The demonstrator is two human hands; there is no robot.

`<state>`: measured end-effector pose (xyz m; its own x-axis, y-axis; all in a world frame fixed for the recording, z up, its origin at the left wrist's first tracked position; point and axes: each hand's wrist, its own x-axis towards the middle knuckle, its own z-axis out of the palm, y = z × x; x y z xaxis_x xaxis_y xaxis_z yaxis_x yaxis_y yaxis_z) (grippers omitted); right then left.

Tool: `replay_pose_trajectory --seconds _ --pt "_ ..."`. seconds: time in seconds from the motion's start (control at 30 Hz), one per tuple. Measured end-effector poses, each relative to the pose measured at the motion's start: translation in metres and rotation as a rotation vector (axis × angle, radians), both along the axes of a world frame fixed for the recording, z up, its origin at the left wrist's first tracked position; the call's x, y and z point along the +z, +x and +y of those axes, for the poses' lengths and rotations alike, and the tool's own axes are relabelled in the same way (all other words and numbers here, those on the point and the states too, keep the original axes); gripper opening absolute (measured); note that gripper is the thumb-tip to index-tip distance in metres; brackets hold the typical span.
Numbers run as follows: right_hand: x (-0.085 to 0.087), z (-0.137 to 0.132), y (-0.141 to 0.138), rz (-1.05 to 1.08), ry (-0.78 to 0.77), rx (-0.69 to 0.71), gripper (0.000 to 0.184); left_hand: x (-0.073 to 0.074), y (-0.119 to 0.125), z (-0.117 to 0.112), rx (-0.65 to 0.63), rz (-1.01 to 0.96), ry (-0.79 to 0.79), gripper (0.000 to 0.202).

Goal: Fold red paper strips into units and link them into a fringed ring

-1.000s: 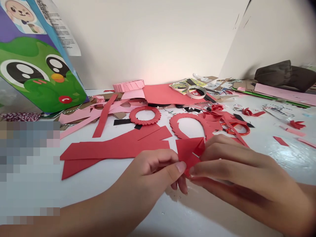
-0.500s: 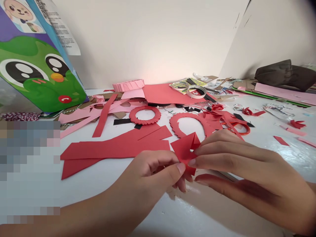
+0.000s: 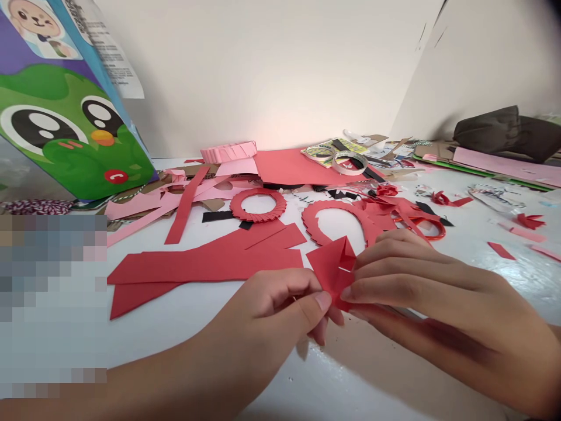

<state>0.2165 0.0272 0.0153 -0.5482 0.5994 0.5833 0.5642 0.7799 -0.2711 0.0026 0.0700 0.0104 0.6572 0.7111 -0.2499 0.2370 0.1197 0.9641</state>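
1. Hands are meeting low in the centre. The left hand [image 3: 280, 304] is pinching the lower left edge of a small folded red paper piece [image 3: 331, 269] between thumb and forefinger, with the other fingers curled in tight. The right hand [image 3: 421, 286] is gripping the piece's right side, its fingers stretched long and close together. The piece is sitting between both hands just above the white table [image 3: 197, 339], with a pointed corner facing up.
2. The grip looks slight, so the thin paper could slip, tear or crease crookedly if either hand is pulling too hard or unevenly.
3. Just behind the hands, long red paper strips [image 3: 205, 263] are lying flat on the table.
4. Farther back, a pleated red paper ring [image 3: 258, 204] and a larger red paper loop [image 3: 335, 219] are resting among pink and black scraps.
5. Near the wall, a pink pleated band [image 3: 228, 152], a red sheet [image 3: 289, 165] and tape rolls [image 3: 348, 162] are lying close together.
6. At far left, a green cartoon box [image 3: 74, 134] is leaning, showing big eyes and a red phone icon [image 3: 116, 176]. Its white label [image 3: 116, 58] is carrying small print that is too blurred to read. No brand name is legible.
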Motion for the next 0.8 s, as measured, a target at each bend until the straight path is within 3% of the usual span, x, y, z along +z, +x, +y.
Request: replay_pose_trajectory --seconds 0.2,0.47,0.8 --pt "-0.0014 -0.0003 -0.0011 0.013 -0.068 -0.032 0.014 -0.0003 -0.0005 -0.0004 -0.02 0.04 0.026 0.026" --pt "-0.0073 0.0 -0.0046 0.163 -0.369 -0.15 0.009 -0.0019 0.0014 -0.0017 -0.01 0.08 0.052 0.021" --pt "-0.0082 0.0012 -0.0092 0.322 -0.633 -0.15 0.013 -0.0004 0.0035 -0.0008 -0.037 0.158 0.112 0.027"
